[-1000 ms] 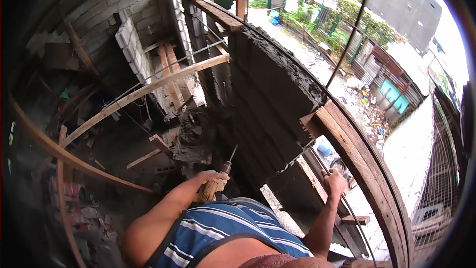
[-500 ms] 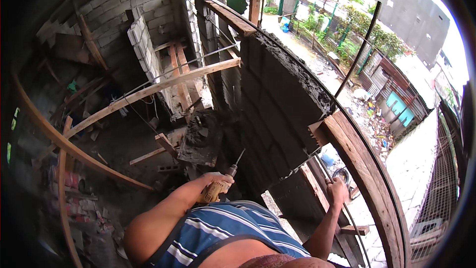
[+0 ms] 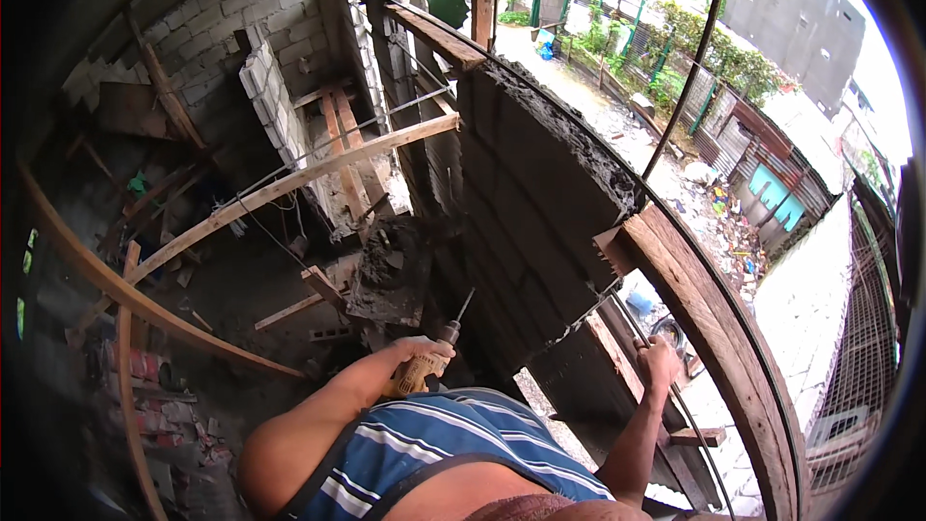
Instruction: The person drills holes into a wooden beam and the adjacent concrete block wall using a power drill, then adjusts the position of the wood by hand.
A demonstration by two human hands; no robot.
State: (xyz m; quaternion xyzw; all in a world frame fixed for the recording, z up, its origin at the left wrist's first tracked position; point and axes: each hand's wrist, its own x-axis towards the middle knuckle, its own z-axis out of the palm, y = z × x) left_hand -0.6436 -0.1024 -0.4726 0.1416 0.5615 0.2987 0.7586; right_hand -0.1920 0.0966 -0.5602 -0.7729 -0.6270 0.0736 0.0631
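My left hand [image 3: 417,351] is closed around the wooden handle of a trowel-like tool [image 3: 436,352]. Its thin metal shank points up toward the grey block wall [image 3: 526,203], close to the wall's face. My right hand [image 3: 660,363] grips a slanted wooden plank [image 3: 617,357] beside the wall's lower right end, where a thin steel bar also runs. Rough mortar lies along the wall's top edge [image 3: 569,130]. I am above the ground, looking down past my striped shirt.
A thick wooden beam [image 3: 709,328] curves down on the right. Long diagonal timber props [image 3: 289,183] cross the rubble-strewn floor below. A pile of mortar [image 3: 386,265] sits at the wall's foot. A steel rod [image 3: 680,87] rises from the wall end. Street and fences lie beyond.
The view has shifted slightly, so the wall sits a little higher and further right. Both hands keep their grips and have barely moved.
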